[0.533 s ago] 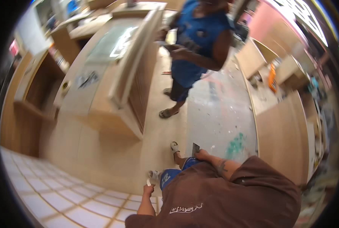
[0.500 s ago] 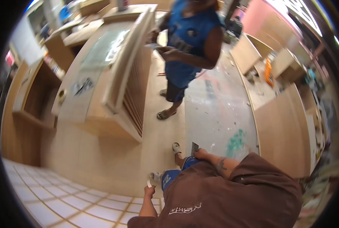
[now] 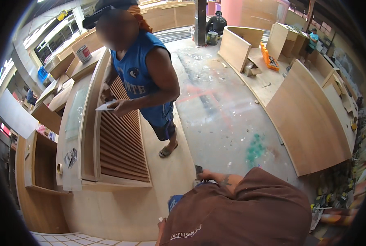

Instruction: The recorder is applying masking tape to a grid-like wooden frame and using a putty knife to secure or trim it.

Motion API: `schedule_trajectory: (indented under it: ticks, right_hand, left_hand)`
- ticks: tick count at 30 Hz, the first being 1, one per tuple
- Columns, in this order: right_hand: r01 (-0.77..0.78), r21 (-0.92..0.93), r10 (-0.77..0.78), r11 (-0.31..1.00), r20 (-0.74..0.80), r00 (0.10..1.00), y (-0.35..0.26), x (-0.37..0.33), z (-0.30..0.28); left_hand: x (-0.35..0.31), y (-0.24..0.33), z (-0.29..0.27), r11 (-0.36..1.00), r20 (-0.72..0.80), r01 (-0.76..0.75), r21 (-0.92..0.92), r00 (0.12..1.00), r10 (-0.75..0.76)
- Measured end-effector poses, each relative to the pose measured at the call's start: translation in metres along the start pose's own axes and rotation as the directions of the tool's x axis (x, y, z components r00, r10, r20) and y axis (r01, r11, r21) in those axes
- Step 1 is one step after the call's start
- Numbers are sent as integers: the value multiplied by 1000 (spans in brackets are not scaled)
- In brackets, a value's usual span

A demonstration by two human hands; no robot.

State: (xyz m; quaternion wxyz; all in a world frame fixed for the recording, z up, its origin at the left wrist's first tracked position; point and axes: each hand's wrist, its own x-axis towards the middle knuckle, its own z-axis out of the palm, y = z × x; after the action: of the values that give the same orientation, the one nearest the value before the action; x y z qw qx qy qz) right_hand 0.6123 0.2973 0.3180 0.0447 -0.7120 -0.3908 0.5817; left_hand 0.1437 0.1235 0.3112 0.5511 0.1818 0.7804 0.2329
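My right hand is closed on a dark, flat, square-edged plate that looks like a scraper blade. It hangs low in front of my body, apart from any furniture. Lower down, my left hand is mostly cut off from sight by my brown shirt. A small white strip sticks out from its closed fingers. Ahead, a co-worker in a blue sleeveless shirt stands beside a slatted wooden cabinet, holding a pale flat sheet.
On the cabinet top lie a roll of tape, a crumpled dark plastic piece and a glass sheet. A can stands behind. To the right are a curved wooden panel and an orange tool case. Another person sits far back.
My view has swung up and toward the right, showing more of the far workshop. The co-worker now leans closer over the cabinet. My left hand is more hidden behind my shirt.
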Motion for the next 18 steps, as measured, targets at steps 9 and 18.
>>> schedule_trajectory:
  ticks: [9, 18]
  right_hand:
    - [-141, 511, 245, 848, -143, 959, 168, 26, -57]
    - [164, 778, 301, 606, -415, 859, 138, 71, -77]
  left_hand:
    - [-7, 64, 70, 992, -65, -10, 129, 998, 19]
    - [25, 149, 157, 910, -57, -71, 408, 993, 103]
